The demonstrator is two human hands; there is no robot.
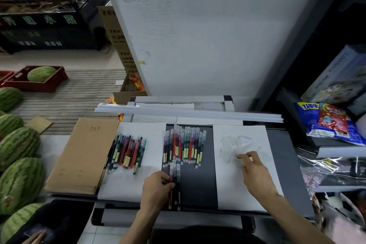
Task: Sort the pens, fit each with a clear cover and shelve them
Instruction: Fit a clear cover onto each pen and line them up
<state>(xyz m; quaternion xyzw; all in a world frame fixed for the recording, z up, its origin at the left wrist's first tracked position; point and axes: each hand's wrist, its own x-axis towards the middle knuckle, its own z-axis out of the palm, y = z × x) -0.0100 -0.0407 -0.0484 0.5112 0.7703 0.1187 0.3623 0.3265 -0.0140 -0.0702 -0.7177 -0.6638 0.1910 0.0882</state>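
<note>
Several uncovered pens (126, 150) lie fanned on a white sheet at the left of the dark board. A row of pens with clear covers (184, 144) lies in the middle of the board. My left hand (156, 188) grips a small bunch of pens (174, 174), their covered ends pointing away from me. On the right white sheet sits a loose pile of clear covers (237, 144). My right hand (255, 172) reaches into that pile, fingertips pinching at a cover; the cover itself is too faint to make out.
Brown paper notebooks (83, 156) lie left of the sheets. Long white strips (188, 113) cross the back of the board. Watermelons (17, 148) line the far left. Snack bags (328, 123) and boxes fill shelves on the right. A white pillar (198, 35) rises behind.
</note>
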